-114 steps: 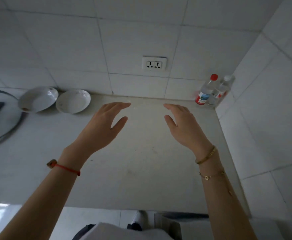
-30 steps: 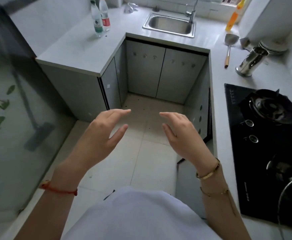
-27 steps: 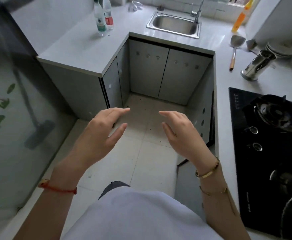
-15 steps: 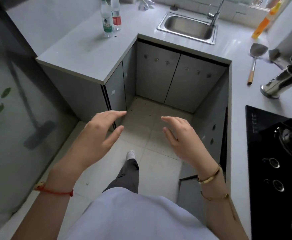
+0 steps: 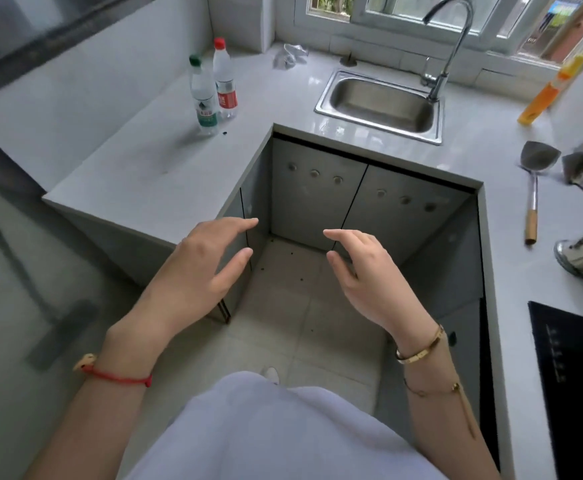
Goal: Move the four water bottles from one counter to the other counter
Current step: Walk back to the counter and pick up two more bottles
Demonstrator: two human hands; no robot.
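Left hand (image 5: 200,268) and right hand (image 5: 366,278) hang apart, empty, fingers spread; the view has swung closer to the left counter (image 5: 137,174), where two water bottles (image 5: 213,91) stand upright, probably the next pickup

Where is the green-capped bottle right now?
The green-capped bottle stands on the left counter in the head view, beside the red-capped bottle, left of the sink.

You are standing in a home kitchen.
A steel sink (image 5: 380,105) with its tap (image 5: 447,43) is sitting in the grey counter (image 5: 151,174), a black hob (image 5: 574,375) lying at your right.
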